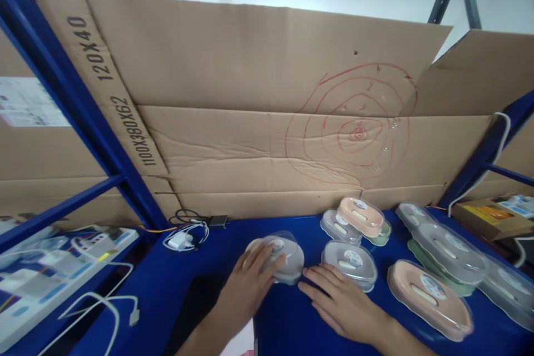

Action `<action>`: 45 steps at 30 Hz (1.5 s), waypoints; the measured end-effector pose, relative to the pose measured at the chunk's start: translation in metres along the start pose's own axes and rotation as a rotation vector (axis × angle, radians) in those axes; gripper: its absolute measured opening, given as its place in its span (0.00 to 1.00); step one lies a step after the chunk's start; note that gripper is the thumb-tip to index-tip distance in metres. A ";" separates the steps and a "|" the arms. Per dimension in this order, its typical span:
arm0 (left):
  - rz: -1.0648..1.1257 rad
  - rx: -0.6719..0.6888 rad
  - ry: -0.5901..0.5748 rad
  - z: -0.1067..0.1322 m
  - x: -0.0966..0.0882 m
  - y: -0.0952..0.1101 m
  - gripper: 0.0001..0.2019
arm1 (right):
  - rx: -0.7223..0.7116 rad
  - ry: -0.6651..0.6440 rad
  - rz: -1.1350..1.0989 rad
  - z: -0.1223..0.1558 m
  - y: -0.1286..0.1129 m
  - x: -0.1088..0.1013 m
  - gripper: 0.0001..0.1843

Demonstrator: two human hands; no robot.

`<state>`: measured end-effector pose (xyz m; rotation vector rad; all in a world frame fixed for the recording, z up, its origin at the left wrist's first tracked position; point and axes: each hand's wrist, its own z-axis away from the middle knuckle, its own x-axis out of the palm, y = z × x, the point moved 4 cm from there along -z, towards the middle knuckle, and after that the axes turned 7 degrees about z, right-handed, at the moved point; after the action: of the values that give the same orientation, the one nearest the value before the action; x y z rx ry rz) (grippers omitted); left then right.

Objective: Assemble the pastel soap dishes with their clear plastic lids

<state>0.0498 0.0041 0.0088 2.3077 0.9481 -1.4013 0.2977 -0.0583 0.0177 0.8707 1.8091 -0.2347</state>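
Note:
My left hand [256,271] is on a grey plastic lidded box [288,258] with a clear lid, its fingers across the left part of the lid and its thumb at the front. My right hand [334,295] lies over the blue table with fingers stretched out and apart, nothing visible in them. Its fingertips are close to the right side of that box; whether they touch it I cannot tell. Just behind the right hand sits another grey lidded box [352,261] with a round label. Fingers cover part of the left-hand box.
Farther back, a peach box [361,216] rests over grey and green ones. At right are a peach box [429,297] and several overlapping grey and green boxes [453,250]. A coiled white cable [183,240] and power strip [37,306] lie left. Cardboard [225,139] stands behind.

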 end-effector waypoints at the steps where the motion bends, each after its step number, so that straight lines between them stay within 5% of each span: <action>1: 0.010 0.031 0.010 -0.001 -0.001 0.006 0.27 | 0.001 -0.009 -0.002 -0.001 -0.001 0.000 0.26; 6: 0.055 0.127 0.024 -0.003 -0.006 0.022 0.23 | 0.015 -0.055 -0.030 -0.004 -0.001 0.001 0.24; 14: 0.321 -0.001 0.064 -0.007 -0.009 0.006 0.17 | 0.037 -0.067 -0.031 -0.003 0.001 0.007 0.28; 18: 0.354 0.010 0.174 -0.007 -0.013 0.004 0.16 | 0.036 -0.079 -0.017 -0.004 0.000 0.009 0.29; 27: 0.382 0.036 0.341 -0.004 -0.034 0.011 0.17 | 0.159 0.145 0.068 -0.002 0.010 -0.002 0.22; 34: 0.434 0.094 0.272 -0.001 -0.034 0.024 0.17 | 0.363 0.369 -0.087 0.013 0.031 -0.015 0.19; 42: 0.518 0.027 0.107 -0.006 -0.013 0.016 0.14 | 0.204 0.231 -0.047 0.004 0.012 -0.006 0.18; 45: 0.483 -0.082 0.040 -0.010 -0.012 0.011 0.17 | 0.129 0.063 -0.039 0.000 0.001 0.005 0.21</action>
<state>0.0598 -0.0033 0.0226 2.3007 0.4014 -1.0953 0.2974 -0.0558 0.0136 0.9431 1.8872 -0.3559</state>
